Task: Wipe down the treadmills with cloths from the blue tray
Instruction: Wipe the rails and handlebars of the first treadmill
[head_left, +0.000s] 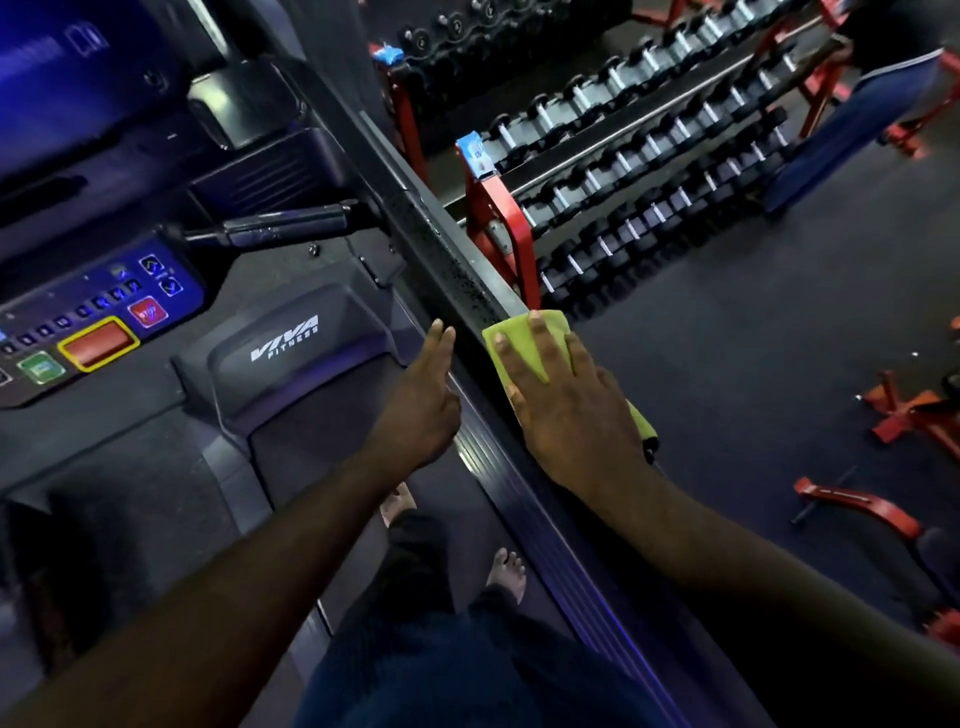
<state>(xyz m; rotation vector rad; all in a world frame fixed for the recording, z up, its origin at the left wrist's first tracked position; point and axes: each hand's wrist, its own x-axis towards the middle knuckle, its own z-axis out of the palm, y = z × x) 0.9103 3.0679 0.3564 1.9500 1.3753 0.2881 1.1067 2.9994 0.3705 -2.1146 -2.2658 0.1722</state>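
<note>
While the right hand (566, 410) lies flat, fingers spread, pressing a folded yellow-green cloth (530, 353) onto the treadmill's dark metal side rail (457, 260), the left hand (423, 395) hovers empty just beside it, fingers straight, possibly touching the rail edge. Red dumbbell rack (501, 223) stands beyond.

Cloth (511, 347) on treadmill rail (457, 270), console (98, 322) left, dumbbell rack (649, 171) right behind
</note>
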